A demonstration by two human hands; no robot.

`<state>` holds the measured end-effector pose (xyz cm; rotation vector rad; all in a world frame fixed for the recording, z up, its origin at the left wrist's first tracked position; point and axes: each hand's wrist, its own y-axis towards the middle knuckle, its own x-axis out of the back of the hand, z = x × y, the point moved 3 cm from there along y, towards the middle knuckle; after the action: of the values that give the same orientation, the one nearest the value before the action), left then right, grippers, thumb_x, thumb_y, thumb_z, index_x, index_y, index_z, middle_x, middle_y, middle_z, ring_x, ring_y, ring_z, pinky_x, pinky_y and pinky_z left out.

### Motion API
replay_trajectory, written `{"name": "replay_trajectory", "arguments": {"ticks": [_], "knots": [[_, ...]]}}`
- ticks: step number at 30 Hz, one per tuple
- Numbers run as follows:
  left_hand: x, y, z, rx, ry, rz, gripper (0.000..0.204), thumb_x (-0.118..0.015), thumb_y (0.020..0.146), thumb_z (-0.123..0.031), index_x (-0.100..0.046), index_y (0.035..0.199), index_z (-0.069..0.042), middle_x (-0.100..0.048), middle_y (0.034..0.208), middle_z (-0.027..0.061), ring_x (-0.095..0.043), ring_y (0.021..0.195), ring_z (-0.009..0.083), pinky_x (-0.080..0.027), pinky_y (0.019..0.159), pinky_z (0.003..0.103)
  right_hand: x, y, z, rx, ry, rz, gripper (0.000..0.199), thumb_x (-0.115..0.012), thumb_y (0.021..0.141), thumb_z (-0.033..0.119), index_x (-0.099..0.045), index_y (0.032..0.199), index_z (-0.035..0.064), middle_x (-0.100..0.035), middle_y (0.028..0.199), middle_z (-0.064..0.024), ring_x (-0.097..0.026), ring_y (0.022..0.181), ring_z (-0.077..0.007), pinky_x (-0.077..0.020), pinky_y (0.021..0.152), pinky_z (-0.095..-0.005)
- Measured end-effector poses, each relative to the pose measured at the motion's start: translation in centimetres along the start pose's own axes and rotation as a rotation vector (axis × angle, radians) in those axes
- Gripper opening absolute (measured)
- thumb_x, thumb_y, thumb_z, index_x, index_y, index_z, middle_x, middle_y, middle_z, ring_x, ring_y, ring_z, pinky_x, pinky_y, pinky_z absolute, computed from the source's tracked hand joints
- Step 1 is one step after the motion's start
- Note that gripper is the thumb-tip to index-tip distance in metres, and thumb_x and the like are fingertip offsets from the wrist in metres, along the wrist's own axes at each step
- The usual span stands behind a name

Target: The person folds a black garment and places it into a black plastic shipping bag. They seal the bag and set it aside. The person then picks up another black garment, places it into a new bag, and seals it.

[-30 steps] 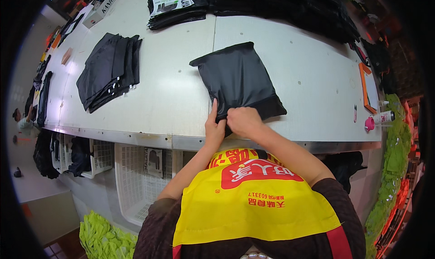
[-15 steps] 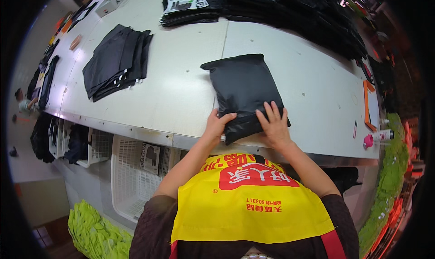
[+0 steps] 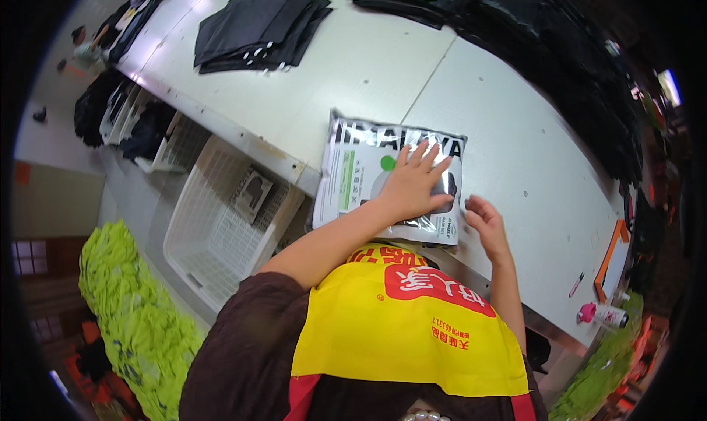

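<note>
left hand (image 3: 412, 185) flat on glossy packet (image 3: 353, 174)

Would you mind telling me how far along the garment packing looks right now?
Done: one dark garment sits inside the glossy printed bag at the table edge. In hand: the left hand lies flat on the bag, and the right hand rests open by its corner. Left: a stack of folded dark garments lies unbagged.

Packet (image 3: 353, 178) on table (image 3: 368, 67), basket (image 3: 213, 229) left below
</note>
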<state>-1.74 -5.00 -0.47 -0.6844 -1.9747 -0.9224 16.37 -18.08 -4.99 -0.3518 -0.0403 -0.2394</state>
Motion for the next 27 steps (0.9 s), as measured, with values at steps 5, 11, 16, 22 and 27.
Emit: {"name": "replay_trajectory", "arguments": {"ticks": [5,11,16,22,27], "knots": [[-0.7,-0.9,1.8,0.067,-0.121,-0.054,0.066,-0.053,0.084,-0.05,-0.042,0.133,-0.008,-0.04,0.137,0.0187,-0.031,0.131,0.0348,-0.02,0.107,0.052,-2.8,-0.1,0.8,-0.151,-0.124,0.07,0.061,-0.056,0.089,0.022,-0.028,0.139,0.0011,-0.05,0.126,-0.016,-0.054,0.1,-0.0177,-0.0439,0.077,-0.0266],[4.4,-8.4,5.9,0.651,0.271,-0.314,0.078,-0.062,0.079,-0.047,-0.032,0.136,-0.003,-0.038,0.134,0.0222,-0.034,0.128,0.036,-0.024,0.103,0.054,-4.2,-0.7,1.6,-0.251,-0.115,0.049,0.074,-0.057,0.084,0.02,-0.016,0.143,0.0048,-0.044,0.131,-0.0184,-0.05,0.107,-0.023,-0.0428,0.086,-0.0319],[5.6,-15.4,7.5,1.0,-0.207,-0.281,0.09,-0.065,0.074,-0.05,-0.026,0.136,0.001,-0.042,0.127,0.0183,-0.041,0.119,0.0338,-0.033,0.098,0.044,-7.7,0.5,2.4,-0.054,-0.301,0.13,0.095,-0.071,0.07,0.027,-0.015,0.142,0.0018,-0.037,0.133,-0.0186,-0.041,0.119,-0.0284,-0.0337,0.099,-0.0356],[8.3,-28.2,12.1,1.404,-0.574,-0.481,0.068,-0.061,0.081,-0.049,-0.043,0.127,-0.002,-0.06,0.104,0.0168,-0.059,0.093,0.0311,-0.046,0.082,0.038,-18.3,-1.3,5.0,0.028,-0.359,0.34,0.099,-0.076,0.068,0.024,-0.014,0.14,-0.0043,-0.039,0.13,-0.0202,-0.042,0.117,-0.0266,-0.0346,0.098,-0.0326],[12.0,-41.5,13.1,1.547,-0.919,-0.859,0.039,-0.058,0.089,-0.032,-0.055,0.111,-0.001,-0.062,0.093,0.0063,-0.057,0.081,0.0112,-0.046,0.073,0.027,-30.7,-1.5,6.2,0.182,-0.564,0.676,0.096,-0.075,0.071,0.025,-0.015,0.137,-0.0085,-0.053,0.116,-0.0257,-0.055,0.105,-0.0291,-0.0418,0.091,-0.0327]]}}
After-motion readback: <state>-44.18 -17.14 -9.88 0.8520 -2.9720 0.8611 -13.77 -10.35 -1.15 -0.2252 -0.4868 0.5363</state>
